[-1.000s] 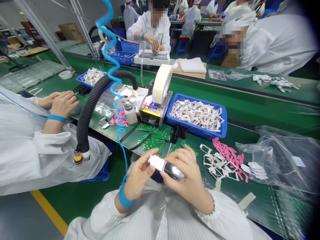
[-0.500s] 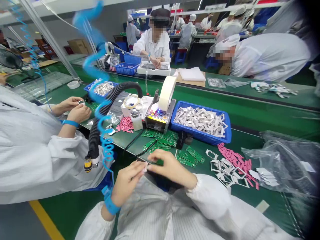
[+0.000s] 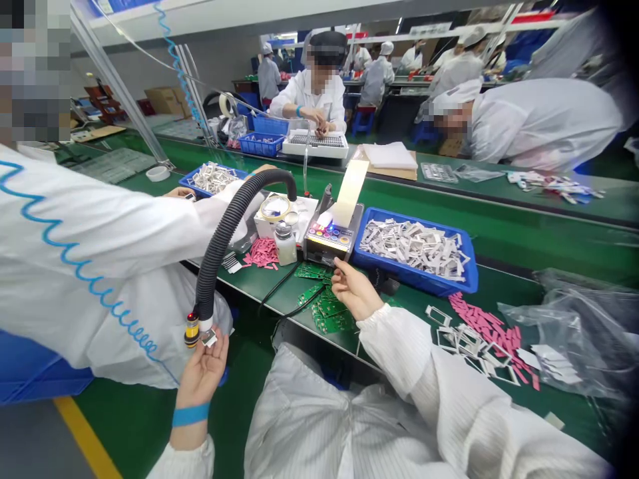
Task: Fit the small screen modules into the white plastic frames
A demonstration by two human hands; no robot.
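Note:
My left hand (image 3: 204,369), palm up, holds a small white-and-silver piece (image 3: 210,338) at its fingertips, right at the nozzle end of a black flexible hose (image 3: 210,266). A yellow-and-black fitting (image 3: 191,329) with a red light sits beside that nozzle. My right hand (image 3: 354,289) is at the front of a tape dispenser (image 3: 327,243), its fingers closed by the outlet; what they pinch, if anything, is too small to make out. Green circuit boards (image 3: 332,313) lie under and beside this hand. Cream tape (image 3: 349,189) stands on top of the dispenser.
A blue bin (image 3: 472,266) of white frames stands right of the dispenser. Loose white frames (image 3: 469,342), pink strips (image 3: 486,322) and a plastic bag (image 3: 574,332) lie farther right. A glass bottle (image 3: 285,243) stands left. A co-worker's sleeve (image 3: 124,213) reaches across at left.
My hands have parted: the left moved left and down to the hose nozzle, the right forward to the dispenser. The co-worker at left has leaned forward, an arm toward the far blue bin.

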